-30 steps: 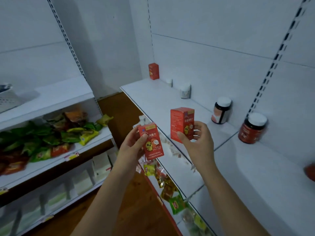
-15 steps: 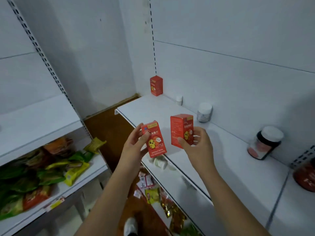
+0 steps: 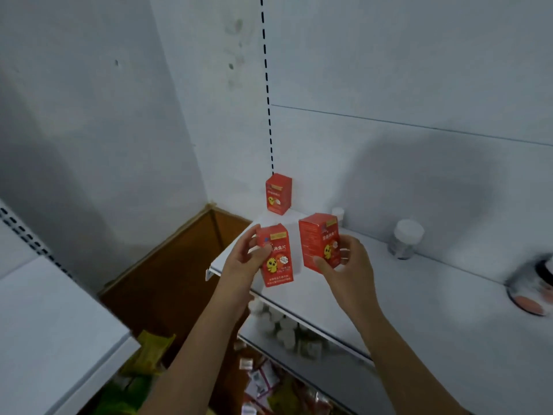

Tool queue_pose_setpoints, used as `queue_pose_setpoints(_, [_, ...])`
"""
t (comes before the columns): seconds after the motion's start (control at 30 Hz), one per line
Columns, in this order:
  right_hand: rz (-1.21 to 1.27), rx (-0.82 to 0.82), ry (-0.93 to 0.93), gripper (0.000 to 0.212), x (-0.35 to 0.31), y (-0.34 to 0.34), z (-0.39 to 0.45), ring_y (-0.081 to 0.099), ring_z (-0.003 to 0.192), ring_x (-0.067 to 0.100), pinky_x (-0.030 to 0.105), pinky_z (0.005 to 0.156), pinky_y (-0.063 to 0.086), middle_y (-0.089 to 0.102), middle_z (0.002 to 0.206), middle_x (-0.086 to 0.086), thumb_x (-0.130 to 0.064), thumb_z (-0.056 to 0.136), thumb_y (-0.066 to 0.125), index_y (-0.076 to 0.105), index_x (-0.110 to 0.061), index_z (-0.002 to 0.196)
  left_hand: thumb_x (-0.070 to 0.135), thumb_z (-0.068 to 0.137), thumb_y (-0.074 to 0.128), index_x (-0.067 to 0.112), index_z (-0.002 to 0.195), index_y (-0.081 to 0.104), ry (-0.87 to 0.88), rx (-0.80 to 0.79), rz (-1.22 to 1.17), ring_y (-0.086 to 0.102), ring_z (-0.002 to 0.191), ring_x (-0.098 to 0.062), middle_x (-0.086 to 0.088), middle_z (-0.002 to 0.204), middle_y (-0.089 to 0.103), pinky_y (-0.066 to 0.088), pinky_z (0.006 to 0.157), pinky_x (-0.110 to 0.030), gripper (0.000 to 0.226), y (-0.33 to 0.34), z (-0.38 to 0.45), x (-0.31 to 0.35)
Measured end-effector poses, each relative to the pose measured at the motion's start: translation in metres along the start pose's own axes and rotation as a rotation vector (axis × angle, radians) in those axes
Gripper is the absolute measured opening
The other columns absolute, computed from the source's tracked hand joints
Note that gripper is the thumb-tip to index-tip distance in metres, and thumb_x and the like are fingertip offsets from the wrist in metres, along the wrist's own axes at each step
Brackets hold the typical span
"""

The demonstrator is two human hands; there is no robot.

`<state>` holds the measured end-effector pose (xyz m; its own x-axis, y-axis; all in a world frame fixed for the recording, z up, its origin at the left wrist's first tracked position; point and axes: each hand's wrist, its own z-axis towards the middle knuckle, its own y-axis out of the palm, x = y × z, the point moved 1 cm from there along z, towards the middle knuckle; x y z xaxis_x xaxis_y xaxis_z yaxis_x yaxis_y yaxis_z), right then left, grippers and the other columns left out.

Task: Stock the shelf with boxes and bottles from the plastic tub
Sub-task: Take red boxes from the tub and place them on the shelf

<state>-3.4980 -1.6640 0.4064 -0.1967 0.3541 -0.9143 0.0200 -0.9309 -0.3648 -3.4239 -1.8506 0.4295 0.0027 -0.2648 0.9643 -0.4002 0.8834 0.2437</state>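
My left hand (image 3: 244, 259) grips a small red box (image 3: 276, 260) with a yellow chick on its front, held upright over the left end of the white shelf (image 3: 404, 295). My right hand (image 3: 347, 266) holds a second red box (image 3: 318, 241) of the same kind just to the right, thumb on its front, fingers behind. A third red box (image 3: 278, 193) stands upright in the shelf's far left corner against the back wall. The plastic tub is out of view.
Along the back wall stand a tiny white bottle (image 3: 337, 213), a white-capped bottle (image 3: 404, 239) and a dark jar (image 3: 532, 287) at the right edge. Lower shelves hold small white bottles (image 3: 284, 327) and snack packets (image 3: 149, 351). Another white shelf (image 3: 45, 324) lies left.
The view has swung left and closer to the shelf corner. Both hands with their boxes have moved toward the far left end, nearer the standing red box.
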Motion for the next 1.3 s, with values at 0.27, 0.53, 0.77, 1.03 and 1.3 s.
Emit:
queue_pose_setpoints(0.27, [-0.020, 0.156, -0.020, 0.060, 0.006, 0.057, 0.024, 0.053, 0.101, 0.008, 0.012, 0.084, 0.043, 0.050, 0.116, -0.006, -0.023, 0.076, 0.085, 0.047, -0.024, 0.122, 0.014, 0.096, 0.061, 0.032, 0.146, 0.039, 0.025, -0.278, 0.234, 0.064, 0.109, 0.000, 0.012, 0.124, 0.064, 0.055, 0.077, -0.019, 0.057, -0.027, 0.054, 0.012])
queue_pose_setpoints(0.53, [-0.065, 0.153, 0.056, 0.081, 0.021, 0.074, 0.061, 0.052, 0.112, 0.015, 0.034, 0.098, 0.049, 0.044, 0.126, -0.002, -0.029, 0.070, 0.089, 0.042, -0.018, 0.134, 0.018, 0.099, 0.056, 0.041, 0.143, 0.033, -0.021, -0.404, 0.384, 0.057, 0.118, 0.006, 0.017, 0.137, 0.053, 0.053, 0.089, -0.019, 0.055, -0.039, 0.105, 0.016])
queue_pose_setpoints(0.77, [-0.140, -0.038, -0.004, 0.092, 0.033, 0.060, 0.074, 0.050, 0.106, 0.005, 0.020, 0.091, 0.041, 0.039, 0.129, -0.010, -0.026, 0.069, 0.088, 0.036, -0.025, 0.145, 0.029, 0.079, 0.079, 0.051, 0.133, 0.027, -0.003, -0.299, 0.589, 0.046, 0.110, 0.026, 0.032, 0.120, 0.049, 0.044, 0.078, 0.000, 0.078, -0.046, 0.115, -0.001])
queue_pose_setpoints(1.03, [-0.173, -0.135, -0.023, 0.061, 0.034, 0.076, 0.107, 0.061, 0.088, -0.006, 0.009, 0.074, 0.044, 0.066, 0.103, -0.013, -0.032, 0.069, 0.088, 0.057, -0.026, 0.121, 0.066, 0.068, 0.074, 0.057, 0.124, 0.041, -0.019, -0.267, 0.753, 0.056, 0.114, 0.009, 0.029, 0.117, 0.061, 0.043, 0.109, -0.032, 0.066, -0.042, 0.136, -0.016])
queue_pose_setpoints(1.3, [-0.278, 0.040, 0.063, 0.060, 0.039, 0.108, 0.144, 0.052, 0.106, 0.027, 0.028, 0.079, 0.036, 0.054, 0.113, 0.013, -0.035, 0.074, 0.084, 0.057, -0.005, 0.118, 0.042, 0.078, 0.075, 0.056, 0.113, 0.044, -0.027, -0.278, 0.753, 0.055, 0.100, 0.020, 0.028, 0.115, 0.056, 0.043, 0.073, -0.004, 0.048, -0.038, 0.167, -0.003])
